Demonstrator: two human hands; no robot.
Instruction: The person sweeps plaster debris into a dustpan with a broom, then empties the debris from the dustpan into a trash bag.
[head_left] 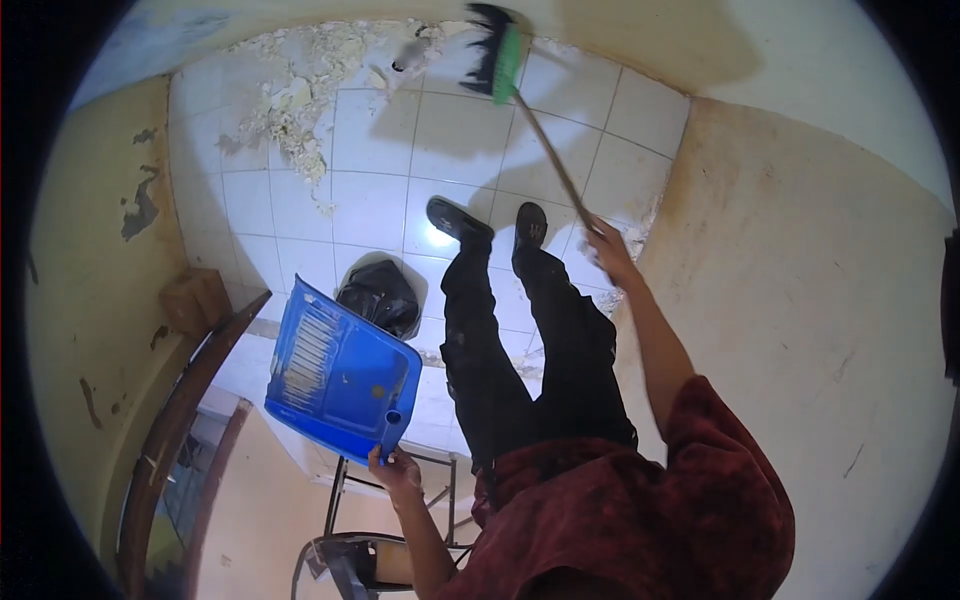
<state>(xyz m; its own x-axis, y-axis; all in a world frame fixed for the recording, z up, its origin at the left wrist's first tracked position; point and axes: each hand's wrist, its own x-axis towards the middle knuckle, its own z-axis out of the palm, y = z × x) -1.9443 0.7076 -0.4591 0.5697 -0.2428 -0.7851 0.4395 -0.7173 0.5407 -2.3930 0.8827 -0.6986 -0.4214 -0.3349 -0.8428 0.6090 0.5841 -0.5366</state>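
Observation:
My right hand (610, 252) is wrapped round the wooden handle of a broom (550, 150). The broom's green head (508, 62) with dark bristles is raised toward the far wall, over the white tiled floor. In my left hand (396, 472) I grip a blue dustpan (350, 365) by its handle end, its tray tilted up on my left side. Pale dirt streaks mark the ridged part of the pan. Peeled plaster debris (295, 115) lies heaped on the tiles along the far wall, left of the broom.
A black plastic bag (380, 297) sits on the floor beyond the dustpan. A cardboard box (195, 300) stands against the left wall, near a brown wooden frame (185, 430). Behind the dustpan is a black metal-framed chair (345, 550). Walls with stained, flaking paint close in both sides.

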